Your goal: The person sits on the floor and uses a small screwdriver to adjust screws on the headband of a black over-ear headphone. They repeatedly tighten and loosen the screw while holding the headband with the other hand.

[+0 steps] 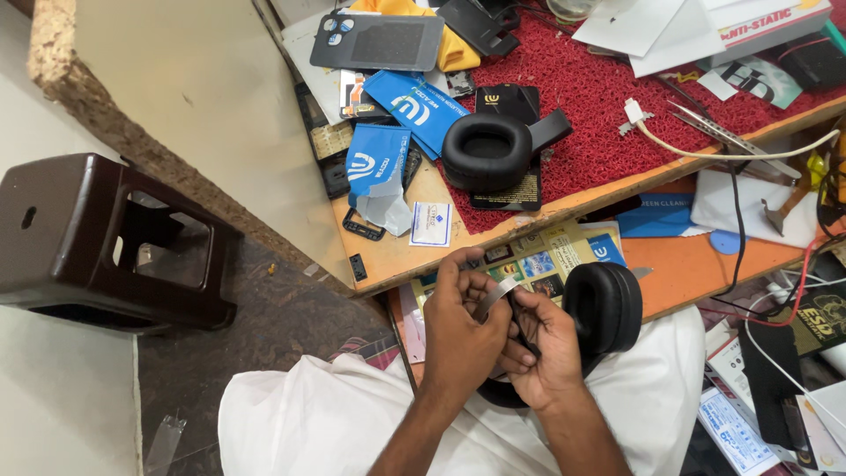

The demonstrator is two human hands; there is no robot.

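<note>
Over my lap, both hands hold a black headphone [606, 308] by its headband. My left hand [460, 324] pinches the grey metal band [495, 295] where it sticks out of the headband. My right hand [545, 345] grips the black band just beside the padded ear cup, which points right. A second, detached black ear cup [487, 152] lies on the wooden bench [397, 256] above my hands, partly on the red mat [599, 106].
Blue packets [414, 101], a small white card [431, 223], a grey phone cover [377, 41] and small parts litter the bench. Tweezers [718, 132], a white cable [731, 154] and papers lie to the right. A brown plastic stool [97, 234] stands on the floor at left.
</note>
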